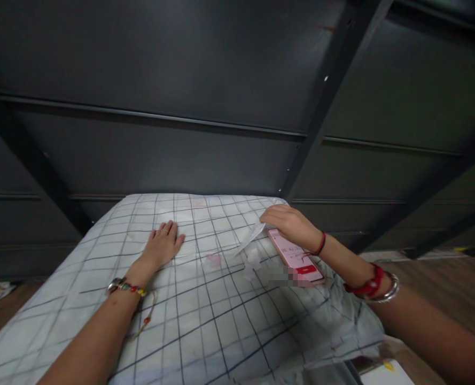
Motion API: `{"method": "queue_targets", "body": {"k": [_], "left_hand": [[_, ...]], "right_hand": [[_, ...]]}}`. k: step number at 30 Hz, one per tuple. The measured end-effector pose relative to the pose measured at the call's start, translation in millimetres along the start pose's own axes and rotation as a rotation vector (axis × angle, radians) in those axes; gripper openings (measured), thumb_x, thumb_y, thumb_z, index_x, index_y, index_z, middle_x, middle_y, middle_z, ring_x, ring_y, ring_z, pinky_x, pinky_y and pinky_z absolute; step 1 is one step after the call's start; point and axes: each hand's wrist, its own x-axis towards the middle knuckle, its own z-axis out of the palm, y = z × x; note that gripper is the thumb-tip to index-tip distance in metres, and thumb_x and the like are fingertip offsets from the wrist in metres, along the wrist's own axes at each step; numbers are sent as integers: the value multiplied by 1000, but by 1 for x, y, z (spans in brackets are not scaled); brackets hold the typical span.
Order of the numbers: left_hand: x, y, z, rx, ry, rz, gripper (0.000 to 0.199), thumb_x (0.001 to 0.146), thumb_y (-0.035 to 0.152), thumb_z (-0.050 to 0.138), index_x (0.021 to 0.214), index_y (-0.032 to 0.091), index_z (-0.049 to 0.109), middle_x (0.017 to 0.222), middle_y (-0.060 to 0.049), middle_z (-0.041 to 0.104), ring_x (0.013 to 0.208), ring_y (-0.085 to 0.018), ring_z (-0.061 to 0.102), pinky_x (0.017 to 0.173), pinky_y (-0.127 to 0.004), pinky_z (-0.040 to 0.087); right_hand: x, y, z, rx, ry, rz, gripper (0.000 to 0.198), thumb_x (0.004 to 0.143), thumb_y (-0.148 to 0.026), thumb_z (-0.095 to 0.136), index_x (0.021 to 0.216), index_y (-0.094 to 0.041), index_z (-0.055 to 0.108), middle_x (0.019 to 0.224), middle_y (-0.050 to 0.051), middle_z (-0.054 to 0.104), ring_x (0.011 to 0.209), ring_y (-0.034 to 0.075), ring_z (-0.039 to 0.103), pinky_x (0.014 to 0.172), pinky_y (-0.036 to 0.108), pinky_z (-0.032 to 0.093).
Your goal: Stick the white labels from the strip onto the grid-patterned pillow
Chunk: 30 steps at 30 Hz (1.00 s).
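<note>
We see our left hand (163, 245) lying flat on the checked bed sheet (205, 321), palm down, fingers straight and close together, holding nothing. Our right hand (287, 224) is further to the right, near the far edge of the mattress. Its fingers are curled down and pinch 1 corner of a white tissue (250, 239), which hangs from the fingertips toward the sheet. Some small crumpled white pieces (252, 261) lie on the sheet just below it, and a faint pink stain (213, 260) is near them, between the 2 hands.

A pink phone (297, 258) lies on the sheet just beside the right wrist, screen up.

To do this step well, we think the left hand should press the cloth flat so it does not wrinkle, while the right hand moves the tissue with short and light strokes. The thin paper can tear easily, so the grip should take more than 1 corner. We should also keep the tissue away from the phone.
</note>
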Motion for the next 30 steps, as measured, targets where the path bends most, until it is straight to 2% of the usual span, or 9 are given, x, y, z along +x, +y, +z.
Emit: {"method": "queue_targets", "body": {"k": [5,11,18,22,25,28,30], "left_hand": [[1,0,0,11,0,7,58,93,38,24,138,3,33,146,-18,29,133,-31,25,104,-45,24],[1,0,0,11,11,7,57,93,37,24,138,4,33,145,-17,30,133,-30,27,104,-46,25],[1,0,1,19,25,22,54,94,37,24,137,5,35,146,-17,29,133,-32,26,102,-47,27],[-6,6,-5,84,149,41,50,93,37,30,135,10,39,145,-18,27,133,-34,22,101,-48,26],[-13,14,-14,177,265,41,46,91,35,36,130,12,45,137,-20,38,128,-34,30,99,-48,27],[-18,23,-23,203,213,35,39,91,32,34,117,11,54,116,-20,53,111,-34,48,88,-45,39],[-20,29,-27,199,151,45,37,92,29,30,109,11,58,107,-18,57,101,-32,54,78,-40,44]], "right_hand": [[-12,-11,2,16,-44,-7,27,86,-4,38,88,-14,63,81,6,64,80,17,56,77,31,45],[-28,-34,-24,92,-69,-6,29,86,-2,36,84,-16,61,80,4,63,79,15,55,75,28,43],[-15,-50,-37,-130,-30,77,27,85,-4,38,83,-16,62,70,3,58,70,16,49,69,29,38],[-20,-53,-43,-224,-3,133,31,82,0,36,91,-14,62,72,4,59,69,16,48,65,28,37],[-28,-52,-45,-267,-29,203,31,81,0,38,98,-11,62,77,7,62,71,18,51,64,29,38],[-29,-51,-45,-251,-120,313,28,82,-3,42,102,-9,61,86,11,64,78,19,55,68,29,41],[-25,-52,-45,-224,-218,393,27,82,-3,44,102,-9,61,89,12,65,82,20,56,69,29,41]]}}
